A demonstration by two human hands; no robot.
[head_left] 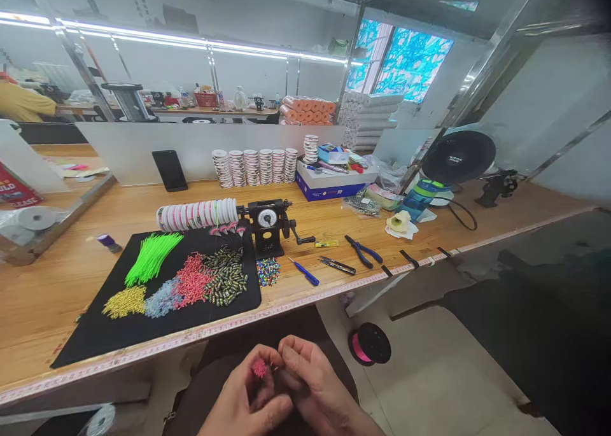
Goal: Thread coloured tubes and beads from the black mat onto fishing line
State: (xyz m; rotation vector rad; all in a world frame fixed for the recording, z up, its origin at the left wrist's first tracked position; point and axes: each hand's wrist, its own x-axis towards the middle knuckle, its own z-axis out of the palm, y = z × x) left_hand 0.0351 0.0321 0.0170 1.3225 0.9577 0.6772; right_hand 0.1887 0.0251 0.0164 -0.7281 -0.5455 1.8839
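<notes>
Two bare hands over the lap, nearly touching at the fingertips. Left hand (245,401): fingers curled, half closed, has the pink bundle (259,367). Right hand (317,382): thumb and finger pinched together; can't tell what, if anything, is between them. Bundle sits left of the right fingertips, left hand nearer; long axis unclear. Black mat (90,337) lies beyond, off to the left.

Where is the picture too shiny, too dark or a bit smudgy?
In the head view, long white tube lights glare along the back; the top-right corner fades to black; the bare left hand and bare right hand look slightly soft; the blue-handled metal pliers look clearer.
</notes>
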